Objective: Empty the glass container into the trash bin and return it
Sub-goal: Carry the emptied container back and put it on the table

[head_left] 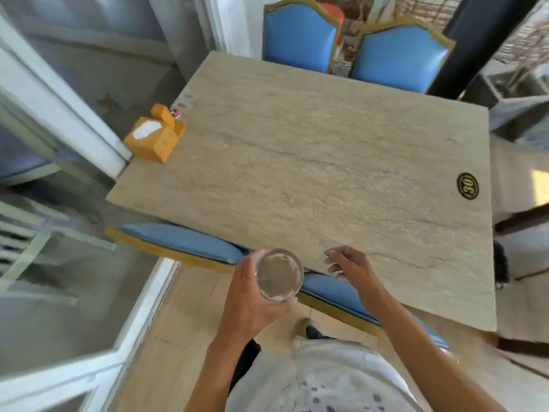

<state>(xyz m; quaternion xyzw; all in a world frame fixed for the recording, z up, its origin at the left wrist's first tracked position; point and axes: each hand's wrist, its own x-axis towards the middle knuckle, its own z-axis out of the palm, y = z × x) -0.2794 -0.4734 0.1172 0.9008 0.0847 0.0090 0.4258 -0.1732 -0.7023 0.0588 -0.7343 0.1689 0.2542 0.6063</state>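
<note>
A round glass container point(278, 275) is upright in my left hand point(252, 295), which wraps around its side just off the near edge of the stone-pattern table point(312, 173). Whitish smears line its inside; I cannot tell whether anything else is in it. My right hand point(350, 266) hovers over the table's near edge to the right of the container, fingers apart and holding nothing. No trash bin is in view.
An orange napkin holder point(154, 136) stands at the table's far left corner. A black oval number plate point(467, 186) sits near the right edge. Blue chairs stand at the far side point(300, 37) and under the near edge point(190, 242). Glass partitions run along the left.
</note>
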